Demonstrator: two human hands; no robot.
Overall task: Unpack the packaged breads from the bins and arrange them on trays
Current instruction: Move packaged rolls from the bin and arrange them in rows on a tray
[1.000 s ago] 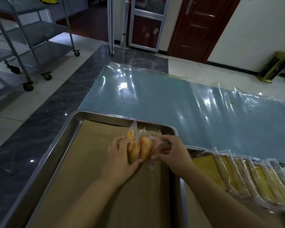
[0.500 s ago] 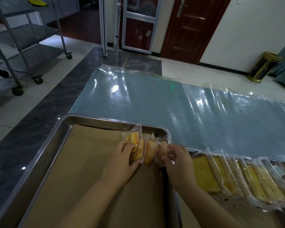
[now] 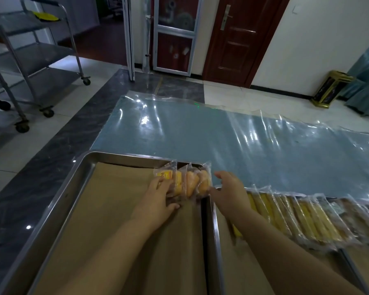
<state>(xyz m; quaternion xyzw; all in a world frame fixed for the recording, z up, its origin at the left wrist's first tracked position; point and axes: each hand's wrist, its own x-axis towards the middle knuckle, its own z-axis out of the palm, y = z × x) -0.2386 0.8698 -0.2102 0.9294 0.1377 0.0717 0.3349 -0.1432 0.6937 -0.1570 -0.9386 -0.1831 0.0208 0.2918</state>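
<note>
Three clear packets of golden bread [image 3: 190, 183] stand side by side on the brown paper in the far right corner of the left steel tray [image 3: 81, 173]. My left hand [image 3: 158, 198] lies against the leftmost packet, fingers flat on it and thumb spread on the paper. My right hand [image 3: 229, 189] sits just right of the packets with loosely curled fingers. Only its thumb tip touches the rightmost packet. A long row of packaged breads [image 3: 303, 218] leans across the right tray [image 3: 210, 241].
Both trays rest on a table under a clear plastic sheet [image 3: 232, 141]. Wheeled steel racks [image 3: 30, 67] stand on the floor at the left. Doors [image 3: 241, 39] and a small gold stand [image 3: 330, 88] are at the back.
The packets were carried forward and set down in the tray's far right corner. My right hand has let go of them and drawn slightly right; my left hand now lies flat against them.
</note>
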